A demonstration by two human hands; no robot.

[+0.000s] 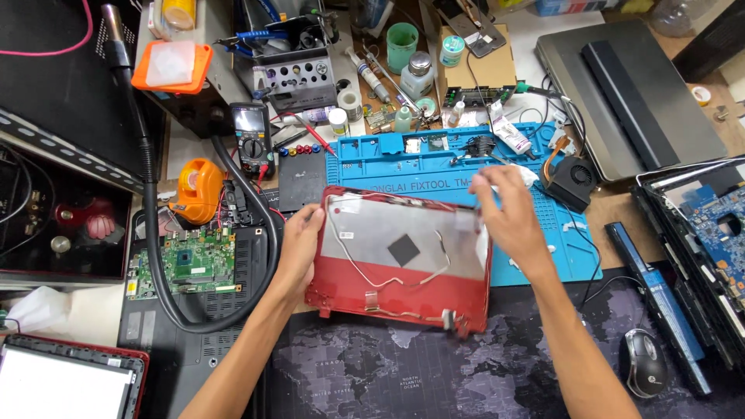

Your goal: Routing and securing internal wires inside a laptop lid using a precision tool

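A red laptop lid shell [403, 291] lies open side up on the desk, with a silver foil lining, a small black square pad [403, 249] and thin white cables inside. My left hand [301, 240] grips its left edge. My right hand [504, 213] is at the lid's upper right corner, fingers pinched on a piece of whitish tissue or film [526, 175] there. The lid's far edge overlaps a blue silicone repair mat [543, 256].
A green circuit board [186, 264] sits left on a black laptop base, ringed by a thick black hose [155, 256]. A multimeter [252, 136], cooling fan [574, 180], silver laptop [621, 93], mouse [642, 361], battery bar [660, 302] and tool clutter surround the lid.
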